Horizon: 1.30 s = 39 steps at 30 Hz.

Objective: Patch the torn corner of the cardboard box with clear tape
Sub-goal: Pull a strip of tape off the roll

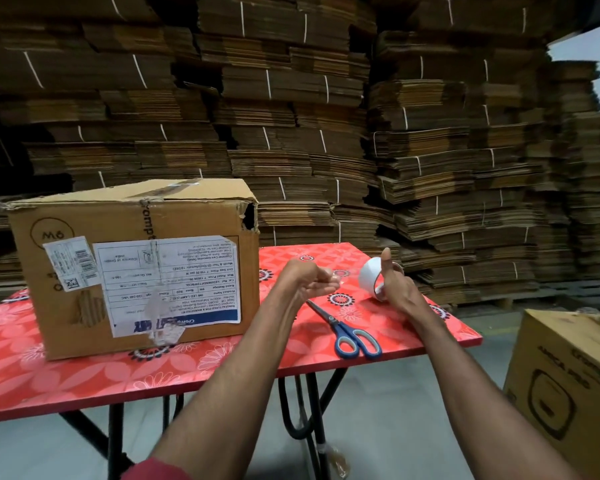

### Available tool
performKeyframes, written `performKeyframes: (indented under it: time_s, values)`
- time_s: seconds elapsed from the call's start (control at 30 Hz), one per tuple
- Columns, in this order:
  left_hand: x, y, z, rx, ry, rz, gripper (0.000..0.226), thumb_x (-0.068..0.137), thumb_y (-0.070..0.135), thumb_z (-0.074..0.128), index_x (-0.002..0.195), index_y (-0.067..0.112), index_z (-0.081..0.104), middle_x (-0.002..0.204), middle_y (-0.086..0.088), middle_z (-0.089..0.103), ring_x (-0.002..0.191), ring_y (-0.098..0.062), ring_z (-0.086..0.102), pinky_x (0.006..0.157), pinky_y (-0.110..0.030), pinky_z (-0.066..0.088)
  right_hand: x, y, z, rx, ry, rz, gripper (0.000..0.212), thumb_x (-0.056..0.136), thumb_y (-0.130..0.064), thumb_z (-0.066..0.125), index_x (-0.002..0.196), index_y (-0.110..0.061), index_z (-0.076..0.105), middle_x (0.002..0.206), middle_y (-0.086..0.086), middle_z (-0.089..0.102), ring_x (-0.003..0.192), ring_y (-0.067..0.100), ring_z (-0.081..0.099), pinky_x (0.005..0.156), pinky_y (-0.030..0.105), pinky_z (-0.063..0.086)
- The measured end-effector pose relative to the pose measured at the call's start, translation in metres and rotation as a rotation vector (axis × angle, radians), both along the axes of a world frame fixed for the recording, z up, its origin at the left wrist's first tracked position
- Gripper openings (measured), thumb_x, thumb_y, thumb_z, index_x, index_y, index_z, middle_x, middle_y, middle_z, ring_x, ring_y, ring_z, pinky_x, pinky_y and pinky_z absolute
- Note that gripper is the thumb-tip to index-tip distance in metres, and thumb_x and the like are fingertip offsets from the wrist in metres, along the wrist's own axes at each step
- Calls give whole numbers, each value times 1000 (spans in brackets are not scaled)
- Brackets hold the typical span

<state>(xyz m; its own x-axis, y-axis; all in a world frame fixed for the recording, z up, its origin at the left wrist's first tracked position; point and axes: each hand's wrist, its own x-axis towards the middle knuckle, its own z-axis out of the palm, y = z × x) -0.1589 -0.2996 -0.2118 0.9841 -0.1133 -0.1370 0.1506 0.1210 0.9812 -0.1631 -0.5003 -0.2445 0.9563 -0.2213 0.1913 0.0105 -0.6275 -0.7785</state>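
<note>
A: Location: stacks of flattened cartons [291, 98] behind a red floral table [84, 375]. Item one?

B: Cardboard box [136, 268], at 9 o'clock on the table, labels upside down; torn corner [249, 216] at its upper right, about 11 o'clock from the hands.

A: Hands?

B: Right hand [394, 289]: thumb up, fingers curled round the clear tape roll [373, 277]. Left hand [307, 280]: fingers closed, seemingly pinching the pulled tape end; the strip between is barely visible.

A: Scissors?

B: Blue-handled scissors [343, 327], lying untouched at 6 o'clock below the hands.

A: Hazards?

B: Likely: the free strip folding onto itself or sticking to fingers; with both hands occupied, cutting will be awkward; tape may bridge the ragged hole without bonding
</note>
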Motion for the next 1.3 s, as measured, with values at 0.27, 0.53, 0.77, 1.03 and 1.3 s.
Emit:
performKeyframes:
  time_s: [0.27, 0.53, 0.77, 1.03, 1.3]
  values:
    - [-12, 16, -19, -55, 59, 42, 15, 95, -10, 50, 88, -9, 64, 80, -19, 73, 69, -24, 73, 60, -28, 62, 9, -9, 1, -53, 102, -8, 130, 69, -96, -11, 145, -11, 53, 132, 28, 53, 118, 42, 55, 104, 47, 42]
    - [-25, 19, -35, -127, 113, 63, 12, 92, -7, 54, 86, -10, 64, 75, -16, 75, 74, -25, 73, 80, -36, 61, -5, -5, -3, -130, 90, 17, 89, 104, -60, 7, 143, 6, 51, 153, 32, 41, 145, 39, 36, 121, 42, 25]
    - [-36, 23, -40, -191, 124, 83, 14, 93, -10, 51, 86, -11, 63, 72, -16, 75, 70, -24, 73, 74, -35, 61, 11, 0, 15, 166, 114, -60, 136, 65, -97, -12, 151, -9, 48, 131, 28, 61, 113, 39, 60, 95, 40, 44]
    - [-33, 31, -43, -166, 98, 153, 10, 89, -11, 54, 91, -11, 63, 83, -21, 74, 81, -30, 75, 79, -37, 62, 20, -31, -1, 560, 42, -157, 112, 81, -91, 13, 145, -6, 47, 123, 17, 54, 95, 30, 64, 80, 39, 51]
    - [-30, 26, -47, -132, 96, 180, 9, 90, -5, 57, 96, -9, 63, 78, -19, 75, 81, -30, 75, 82, -39, 61, 17, -31, -6, 461, 98, -117, 116, 81, -89, 13, 154, -4, 40, 153, 27, 41, 132, 40, 53, 104, 43, 40]
